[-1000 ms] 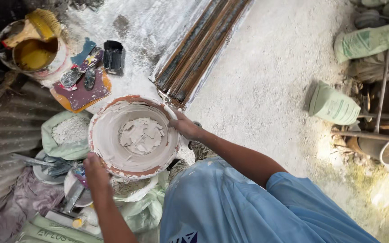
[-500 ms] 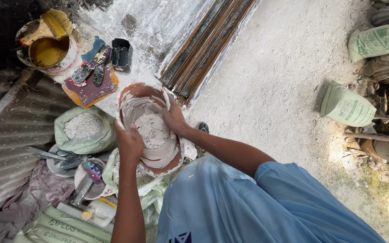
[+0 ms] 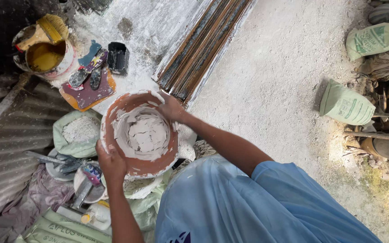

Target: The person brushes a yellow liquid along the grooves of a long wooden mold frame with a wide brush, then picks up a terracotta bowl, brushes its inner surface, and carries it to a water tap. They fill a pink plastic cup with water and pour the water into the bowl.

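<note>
I hold a flexible reddish-brown bowl (image 3: 155,165) with both hands, above the ground. Its inside is crusted with cracked white plaster, and loose flakes lie in the bottom. My left hand (image 3: 111,163) grips the near left rim. My right hand (image 3: 172,108) grips the far right rim, with its fingers curled over the edge. The mouth of the bowl faces up toward me. My blue shirt fills the lower right of the view.
An open bag of white powder (image 3: 79,130) lies left of the bowl. Behind it stand a can of yellow liquid with a brush (image 3: 46,56), a board with scrapers (image 3: 88,76) and a small black tub (image 3: 118,57). A bundle of metal strips (image 3: 203,45) lies beyond, green sacks (image 3: 345,105) to the right.
Half a second ago the bowl was squeezed and tipped between my hands. Now it has sprung back round and faces up, with broken plaster flakes inside.
</note>
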`<control>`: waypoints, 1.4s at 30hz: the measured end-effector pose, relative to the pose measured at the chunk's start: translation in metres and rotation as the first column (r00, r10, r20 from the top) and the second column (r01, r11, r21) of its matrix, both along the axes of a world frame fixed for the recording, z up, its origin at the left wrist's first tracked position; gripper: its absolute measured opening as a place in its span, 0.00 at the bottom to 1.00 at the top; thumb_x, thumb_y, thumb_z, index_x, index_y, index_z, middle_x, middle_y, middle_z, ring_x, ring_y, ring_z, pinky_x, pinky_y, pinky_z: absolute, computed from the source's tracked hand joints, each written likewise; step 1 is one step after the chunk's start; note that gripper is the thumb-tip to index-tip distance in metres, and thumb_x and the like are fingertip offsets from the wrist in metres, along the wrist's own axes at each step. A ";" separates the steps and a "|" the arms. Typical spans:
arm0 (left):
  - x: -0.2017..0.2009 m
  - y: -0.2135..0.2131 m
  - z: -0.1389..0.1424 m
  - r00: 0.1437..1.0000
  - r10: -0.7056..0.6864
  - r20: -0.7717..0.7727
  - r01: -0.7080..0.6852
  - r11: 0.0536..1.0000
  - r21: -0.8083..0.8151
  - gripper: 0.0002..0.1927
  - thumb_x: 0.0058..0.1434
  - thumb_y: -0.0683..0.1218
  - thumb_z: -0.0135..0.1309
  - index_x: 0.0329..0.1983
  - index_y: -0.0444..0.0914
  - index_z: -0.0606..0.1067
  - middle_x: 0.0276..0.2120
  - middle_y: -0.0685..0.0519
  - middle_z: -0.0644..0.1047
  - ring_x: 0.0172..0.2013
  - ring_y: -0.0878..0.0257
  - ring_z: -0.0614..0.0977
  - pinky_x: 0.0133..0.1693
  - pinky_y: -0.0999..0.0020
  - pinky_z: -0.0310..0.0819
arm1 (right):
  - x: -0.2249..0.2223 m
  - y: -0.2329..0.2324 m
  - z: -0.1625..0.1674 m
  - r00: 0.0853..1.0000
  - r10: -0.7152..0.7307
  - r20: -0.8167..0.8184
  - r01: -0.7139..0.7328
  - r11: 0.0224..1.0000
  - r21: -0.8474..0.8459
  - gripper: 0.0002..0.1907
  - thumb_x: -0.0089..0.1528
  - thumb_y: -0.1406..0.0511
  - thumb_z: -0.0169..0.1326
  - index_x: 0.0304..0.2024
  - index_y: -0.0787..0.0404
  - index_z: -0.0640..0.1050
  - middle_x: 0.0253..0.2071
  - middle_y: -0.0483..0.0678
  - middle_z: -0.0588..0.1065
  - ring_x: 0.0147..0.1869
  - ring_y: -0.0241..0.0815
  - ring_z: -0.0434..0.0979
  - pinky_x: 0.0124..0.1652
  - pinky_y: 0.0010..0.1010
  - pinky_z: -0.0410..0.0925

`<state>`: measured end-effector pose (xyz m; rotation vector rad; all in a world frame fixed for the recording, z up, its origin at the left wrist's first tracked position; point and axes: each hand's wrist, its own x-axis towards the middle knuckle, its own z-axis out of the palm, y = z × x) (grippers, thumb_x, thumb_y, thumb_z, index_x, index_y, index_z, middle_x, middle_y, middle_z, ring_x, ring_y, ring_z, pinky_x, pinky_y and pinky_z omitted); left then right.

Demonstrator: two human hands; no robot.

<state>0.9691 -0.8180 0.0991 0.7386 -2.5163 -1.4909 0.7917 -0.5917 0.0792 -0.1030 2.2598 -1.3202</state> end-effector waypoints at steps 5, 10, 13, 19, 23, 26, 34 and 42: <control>0.002 -0.004 -0.055 0.980 0.102 -0.173 -0.096 0.994 0.043 0.30 0.77 0.53 0.41 0.74 0.31 0.57 0.70 0.35 0.63 0.70 0.43 0.65 0.70 0.53 0.53 | -0.020 0.020 0.012 0.892 0.355 -0.280 -0.348 0.934 0.074 0.32 0.63 0.64 0.58 0.68 0.65 0.65 0.54 0.63 0.78 0.57 0.55 0.80 0.58 0.44 0.70; 0.007 0.000 -0.066 0.968 0.116 -0.225 -0.093 0.989 0.112 0.31 0.76 0.55 0.40 0.77 0.34 0.56 0.74 0.38 0.61 0.73 0.46 0.62 0.71 0.56 0.51 | 0.004 0.026 0.028 0.910 0.313 -0.272 -0.314 0.948 0.042 0.38 0.65 0.62 0.56 0.72 0.63 0.56 0.62 0.63 0.72 0.65 0.53 0.74 0.62 0.42 0.67; 0.011 -0.004 -0.056 0.963 0.111 -0.244 -0.070 0.983 0.170 0.31 0.75 0.54 0.43 0.75 0.35 0.57 0.72 0.39 0.64 0.71 0.48 0.65 0.69 0.57 0.55 | 0.026 0.040 0.026 0.957 0.242 -0.163 -0.278 0.924 -0.264 0.39 0.67 0.64 0.53 0.75 0.63 0.50 0.70 0.59 0.62 0.73 0.48 0.64 0.67 0.39 0.63; -0.033 -0.046 -0.024 0.986 0.116 -0.118 -0.077 0.953 0.292 0.24 0.79 0.59 0.38 0.59 0.37 0.72 0.54 0.41 0.77 0.55 0.50 0.78 0.62 0.60 0.71 | 0.058 0.036 -0.020 0.969 0.045 0.245 0.137 0.725 -0.676 0.37 0.67 0.71 0.45 0.77 0.59 0.51 0.73 0.55 0.61 0.75 0.48 0.62 0.69 0.39 0.61; -0.071 -0.037 -0.009 0.982 -0.073 0.174 0.020 0.957 0.289 0.28 0.73 0.61 0.33 0.70 0.42 0.58 0.65 0.42 0.68 0.62 0.48 0.74 0.59 0.57 0.66 | 0.049 0.012 -0.033 0.935 -0.055 0.351 0.281 0.719 -0.635 0.38 0.64 0.73 0.45 0.76 0.57 0.51 0.68 0.56 0.65 0.68 0.49 0.68 0.65 0.40 0.65; -0.073 -0.010 -0.004 0.972 -0.226 0.065 0.219 0.971 0.099 0.34 0.73 0.55 0.41 0.76 0.36 0.50 0.69 0.33 0.62 0.67 0.40 0.68 0.65 0.53 0.61 | 0.041 -0.005 -0.035 0.924 -0.238 0.299 0.371 0.748 -0.550 0.40 0.58 0.74 0.43 0.74 0.54 0.53 0.63 0.54 0.68 0.62 0.47 0.71 0.60 0.38 0.67; -0.021 -0.013 0.006 0.893 -0.443 0.082 0.448 0.855 -0.262 0.34 0.73 0.48 0.42 0.77 0.31 0.48 0.69 0.31 0.64 0.67 0.38 0.68 0.63 0.46 0.62 | 0.021 -0.017 -0.044 0.905 -0.357 0.230 0.425 0.739 -0.523 0.31 0.55 0.75 0.42 0.62 0.65 0.67 0.52 0.53 0.74 0.50 0.45 0.76 0.50 0.38 0.72; 0.019 -0.033 -0.071 0.992 0.103 -0.079 -0.024 0.744 0.668 0.41 0.79 0.68 0.26 0.82 0.36 0.47 0.77 0.45 0.50 0.74 0.55 0.53 0.70 0.55 0.46 | -0.023 0.015 -0.033 0.892 0.227 0.390 0.097 0.747 -0.657 0.32 0.66 0.61 0.43 0.73 0.63 0.62 0.67 0.56 0.69 0.69 0.48 0.71 0.63 0.39 0.69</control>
